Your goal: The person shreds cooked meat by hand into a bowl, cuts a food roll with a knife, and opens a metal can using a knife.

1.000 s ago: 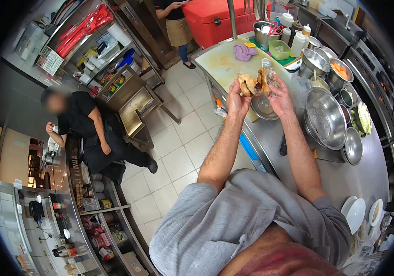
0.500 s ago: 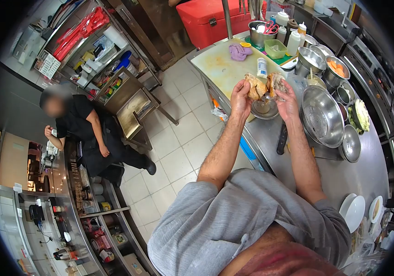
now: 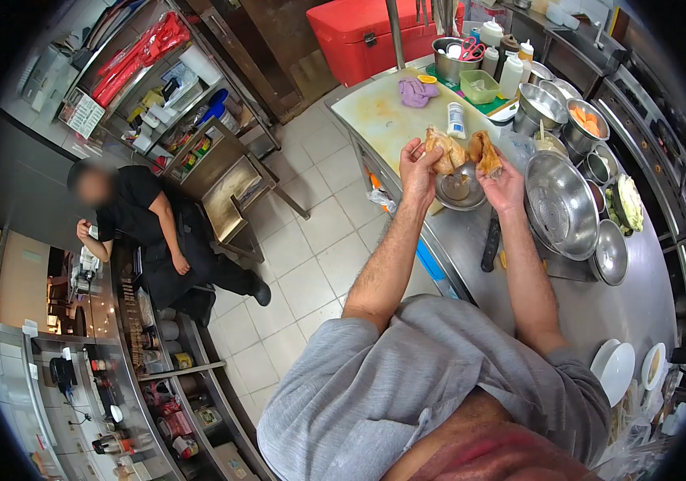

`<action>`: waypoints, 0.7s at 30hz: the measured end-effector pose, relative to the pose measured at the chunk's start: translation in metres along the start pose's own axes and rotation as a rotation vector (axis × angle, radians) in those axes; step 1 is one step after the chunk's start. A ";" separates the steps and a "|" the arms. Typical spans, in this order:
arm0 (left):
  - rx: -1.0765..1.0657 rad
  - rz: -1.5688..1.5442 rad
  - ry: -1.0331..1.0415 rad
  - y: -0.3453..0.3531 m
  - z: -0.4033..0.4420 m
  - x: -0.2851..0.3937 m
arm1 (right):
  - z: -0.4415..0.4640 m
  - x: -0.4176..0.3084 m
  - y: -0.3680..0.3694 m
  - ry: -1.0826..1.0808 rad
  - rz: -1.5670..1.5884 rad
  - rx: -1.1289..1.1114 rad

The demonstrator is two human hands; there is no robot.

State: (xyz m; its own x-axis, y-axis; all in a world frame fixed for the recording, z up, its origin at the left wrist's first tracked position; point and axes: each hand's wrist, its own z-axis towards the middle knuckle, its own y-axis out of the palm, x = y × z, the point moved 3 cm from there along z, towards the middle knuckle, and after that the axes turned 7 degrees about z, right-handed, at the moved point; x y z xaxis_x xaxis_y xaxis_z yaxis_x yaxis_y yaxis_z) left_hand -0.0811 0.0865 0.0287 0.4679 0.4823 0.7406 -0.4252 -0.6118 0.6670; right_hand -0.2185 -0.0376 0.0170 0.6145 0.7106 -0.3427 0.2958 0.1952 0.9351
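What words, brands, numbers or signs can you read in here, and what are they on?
Nothing is legible enough to quote.
Blue-and-white container by the hands: label too small to read.
Pale sheet, upper left: print too small and blurred.
Yellow-marked can, lower left: marking too blurred.
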 end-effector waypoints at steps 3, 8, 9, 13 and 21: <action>0.017 0.032 0.047 0.004 0.002 0.008 | 0.006 -0.007 0.004 0.018 0.101 -0.080; 0.000 0.028 0.089 0.012 0.002 0.020 | 0.010 -0.021 0.022 0.023 0.240 -0.190; -0.007 0.016 0.090 0.014 0.002 0.019 | 0.009 -0.022 0.027 0.030 0.240 -0.192; 0.008 0.028 0.028 0.015 -0.004 0.014 | 0.008 -0.025 0.043 0.070 0.307 -0.340; 0.050 0.042 -0.074 -0.003 -0.007 -0.015 | 0.003 -0.014 0.018 0.092 0.305 -0.261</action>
State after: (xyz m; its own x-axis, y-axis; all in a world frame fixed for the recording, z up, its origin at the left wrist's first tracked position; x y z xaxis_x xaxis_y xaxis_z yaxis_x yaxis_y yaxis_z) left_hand -0.0919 0.0853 0.0158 0.5070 0.4092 0.7587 -0.4077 -0.6616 0.6293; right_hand -0.2196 -0.0457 0.0382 0.5736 0.8177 -0.0480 -0.0928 0.1231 0.9880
